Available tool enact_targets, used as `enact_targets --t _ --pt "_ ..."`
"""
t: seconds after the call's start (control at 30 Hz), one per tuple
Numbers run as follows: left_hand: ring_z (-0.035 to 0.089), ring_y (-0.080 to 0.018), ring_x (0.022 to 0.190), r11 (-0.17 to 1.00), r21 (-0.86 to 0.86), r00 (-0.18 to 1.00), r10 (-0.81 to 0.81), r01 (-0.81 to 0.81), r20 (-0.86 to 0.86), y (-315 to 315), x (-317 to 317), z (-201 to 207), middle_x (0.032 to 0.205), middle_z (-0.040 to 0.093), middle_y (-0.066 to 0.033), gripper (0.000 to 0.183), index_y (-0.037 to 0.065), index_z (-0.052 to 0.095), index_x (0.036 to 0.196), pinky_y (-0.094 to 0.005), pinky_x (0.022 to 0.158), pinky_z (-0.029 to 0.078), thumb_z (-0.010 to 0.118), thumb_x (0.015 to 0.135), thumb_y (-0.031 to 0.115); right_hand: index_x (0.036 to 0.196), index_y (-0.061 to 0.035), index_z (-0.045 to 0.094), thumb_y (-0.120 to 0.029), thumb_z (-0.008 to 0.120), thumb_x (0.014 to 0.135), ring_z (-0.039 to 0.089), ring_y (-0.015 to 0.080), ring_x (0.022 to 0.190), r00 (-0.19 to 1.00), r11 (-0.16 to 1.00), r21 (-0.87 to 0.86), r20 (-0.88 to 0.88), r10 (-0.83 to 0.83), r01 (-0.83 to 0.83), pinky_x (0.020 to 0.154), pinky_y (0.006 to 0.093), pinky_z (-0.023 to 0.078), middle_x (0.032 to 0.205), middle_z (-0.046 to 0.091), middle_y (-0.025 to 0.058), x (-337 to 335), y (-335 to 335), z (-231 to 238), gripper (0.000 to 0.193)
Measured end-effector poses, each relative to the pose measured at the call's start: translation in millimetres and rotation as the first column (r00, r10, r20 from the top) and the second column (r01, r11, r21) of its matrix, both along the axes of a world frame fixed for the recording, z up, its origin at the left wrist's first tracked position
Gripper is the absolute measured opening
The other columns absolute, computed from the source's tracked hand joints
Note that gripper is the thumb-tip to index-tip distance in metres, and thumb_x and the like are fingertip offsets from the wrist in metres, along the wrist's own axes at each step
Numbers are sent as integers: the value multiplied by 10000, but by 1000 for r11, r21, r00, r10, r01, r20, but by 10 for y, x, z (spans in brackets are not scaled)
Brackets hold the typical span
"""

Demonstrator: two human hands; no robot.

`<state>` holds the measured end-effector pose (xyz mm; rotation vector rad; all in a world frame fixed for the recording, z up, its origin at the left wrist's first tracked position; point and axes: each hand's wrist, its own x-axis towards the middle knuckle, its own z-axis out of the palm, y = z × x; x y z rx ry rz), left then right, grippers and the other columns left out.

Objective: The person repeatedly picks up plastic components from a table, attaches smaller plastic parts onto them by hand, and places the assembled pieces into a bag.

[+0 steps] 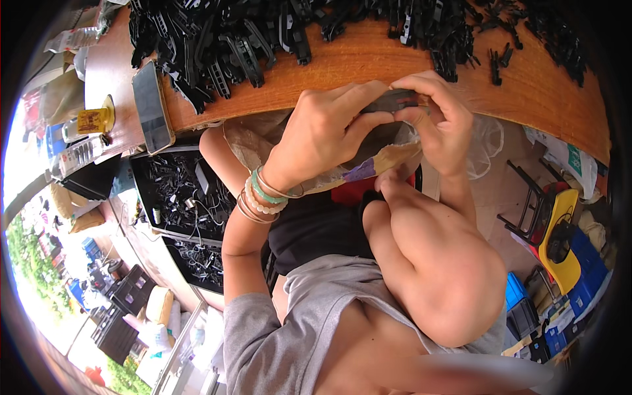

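Right up close is the grey shirt (289, 342) and a bent knee (441, 276), then both hands meeting just below the edge of the wooden table (368, 66). Left hand (322, 131), wrist stacked with bracelets (263, 197), pinches a small dark plastic part (395, 102) from its left end; right hand (438, 122) curls round the other end, fingers closed tight. It looks light and stiff, probably a bit snappy if twisted, so gripping by the ends seems sensible. Loads more black plastic pieces (263, 33) are heaped on the table, and a phone (153, 105) lies by its left edge.
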<state>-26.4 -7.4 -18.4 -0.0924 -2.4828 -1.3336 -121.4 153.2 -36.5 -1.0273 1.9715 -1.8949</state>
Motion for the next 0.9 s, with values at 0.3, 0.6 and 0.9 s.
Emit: enact_targets --t 0.3,0.6,0.9 --pt "638 -301 633 988 157 994 -19 1 111 7 28 -15 786 646 -160 305 -6 611 1053 -346 555 498 698 771 76 951 14 660 56 689 713 607 156 745 999 998 46 -2 33 -33 660 262 486 852 658 79 3 25 -42 243" --pt "647 -110 628 991 -11 972 -126 131 197 -246 3 -30 770 684 -110 220 -20 678 972 -247 584 500 724 783 83 966 10 663 42 699 716 603 176 679 995 994 64 -39 91 -89 602 273 470 823 650 101 -5 11 -97 254" --pt "632 -249 649 764 -485 904 384 -425 -188 -382 -640 -186 798 649 -89 176 41 681 866 -321 579 487 722 775 186 887 -37 647 -77 710 781 624 245 653 770 865 224 -588 -248 449 561 311 476 759 615 83 -377 -284 8 130"
